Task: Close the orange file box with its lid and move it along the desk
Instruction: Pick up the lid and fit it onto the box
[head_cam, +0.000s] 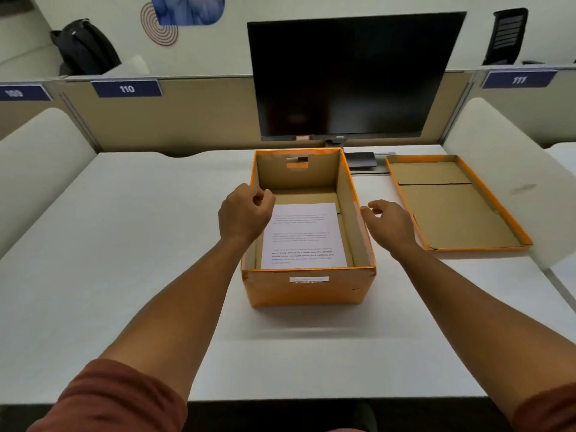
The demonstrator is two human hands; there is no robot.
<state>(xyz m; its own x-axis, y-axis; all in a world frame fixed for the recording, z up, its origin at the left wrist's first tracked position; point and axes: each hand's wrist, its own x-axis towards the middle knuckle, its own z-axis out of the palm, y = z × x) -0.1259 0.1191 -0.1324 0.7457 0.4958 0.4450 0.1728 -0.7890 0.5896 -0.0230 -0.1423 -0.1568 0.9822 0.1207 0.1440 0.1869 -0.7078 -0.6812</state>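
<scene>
An orange file box [308, 289] stands uncovered in the middle of the white desk, with a printed sheet of paper [304, 236] lying flat on its bottom. Its orange lid [455, 207] lies upside down on the desk to the right of the box. My left hand [244, 213] hovers over the box's left wall with fingers loosely curled and nothing in them. My right hand [389, 224] hangs between the box's right wall and the lid, fingers apart, holding nothing.
A dark monitor [352, 79] stands behind the box on its base [361, 159]. Beige dividers with number plates 110 [126, 88] and 111 [519, 79] close off the back. Pale side panels flank the desk [124, 244] left and right. A black backpack [84, 46] sits beyond the divider.
</scene>
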